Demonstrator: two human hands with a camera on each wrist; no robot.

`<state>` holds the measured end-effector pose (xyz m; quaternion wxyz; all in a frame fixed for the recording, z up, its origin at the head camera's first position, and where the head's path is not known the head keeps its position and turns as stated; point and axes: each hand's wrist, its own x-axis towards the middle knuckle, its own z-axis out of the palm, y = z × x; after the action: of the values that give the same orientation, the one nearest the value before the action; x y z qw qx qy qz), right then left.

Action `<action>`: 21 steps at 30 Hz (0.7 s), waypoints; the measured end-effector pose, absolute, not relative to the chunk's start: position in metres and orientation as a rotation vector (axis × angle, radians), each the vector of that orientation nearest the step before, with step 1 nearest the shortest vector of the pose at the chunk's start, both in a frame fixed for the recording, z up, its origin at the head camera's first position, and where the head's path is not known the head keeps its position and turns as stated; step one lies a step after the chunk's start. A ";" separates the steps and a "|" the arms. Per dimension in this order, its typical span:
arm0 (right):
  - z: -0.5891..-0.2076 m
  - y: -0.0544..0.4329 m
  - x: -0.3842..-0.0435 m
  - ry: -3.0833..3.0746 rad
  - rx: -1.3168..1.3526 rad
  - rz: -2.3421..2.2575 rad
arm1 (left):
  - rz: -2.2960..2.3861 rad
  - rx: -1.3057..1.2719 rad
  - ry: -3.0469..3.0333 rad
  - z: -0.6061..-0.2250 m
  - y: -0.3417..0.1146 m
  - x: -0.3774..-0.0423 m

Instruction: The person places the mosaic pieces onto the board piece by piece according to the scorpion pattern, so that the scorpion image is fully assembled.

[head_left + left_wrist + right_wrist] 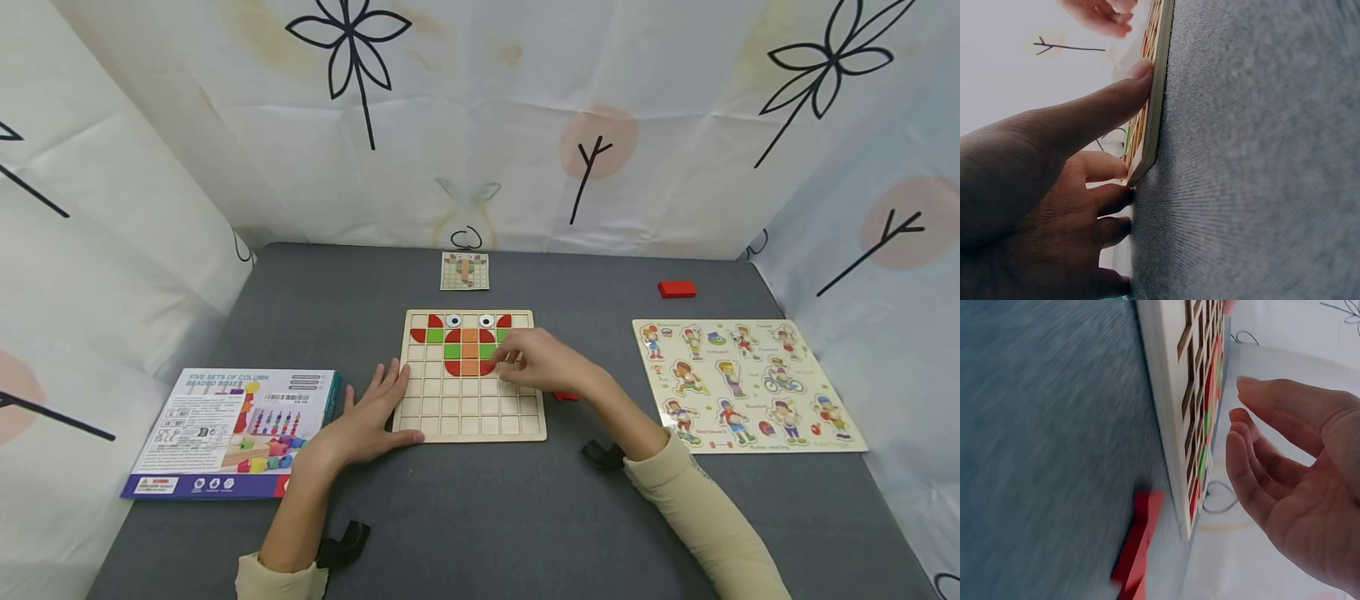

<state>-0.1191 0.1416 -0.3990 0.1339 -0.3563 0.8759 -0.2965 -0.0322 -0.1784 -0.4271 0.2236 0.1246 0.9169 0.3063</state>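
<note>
A square wooden grid board (470, 410) lies flat mid-table, its upper cells filled with red, green and orange pieces (470, 352) and two round eye pieces. My left hand (371, 421) rests at the board's left side with fingers spread. In the left wrist view its thumb (1107, 106) presses the board's edge. Over the right part of the pattern hovers my right hand (542, 360), fingers slightly bent. The right wrist view shows thumb and fingertips apart with nothing between them. Red pieces (1138, 544) lie on the table beside the board's right edge, partly hidden by the forearm in the head view.
Behind the board lies a small pattern card (465, 283). A boxed toy set (195, 425) is at the left. On the right are a picture board with children's figures (705, 408) and, farther back, a red block (677, 289). Printed cloth walls enclose the grey table.
</note>
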 end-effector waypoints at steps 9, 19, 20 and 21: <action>-0.400 0.190 -0.108 2.610 -0.934 -0.865 | 0.958 0.402 2.536 -0.439 -0.185 -0.032; -0.403 0.245 -0.091 2.667 -0.766 -0.779 | 0.874 0.359 2.539 -0.434 -0.181 -0.033; -0.404 0.249 -0.090 2.672 -0.751 -0.757 | 0.871 0.351 2.532 -0.429 -0.179 -0.032; -0.405 0.252 -0.088 2.675 -0.735 -0.734 | 0.865 0.347 2.532 -0.428 -0.179 -0.032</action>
<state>-0.0885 0.2522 -0.4046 0.1353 -0.2538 0.9236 -0.2535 -0.0321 -0.1791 -0.4285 0.2201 0.1255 0.9154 0.3127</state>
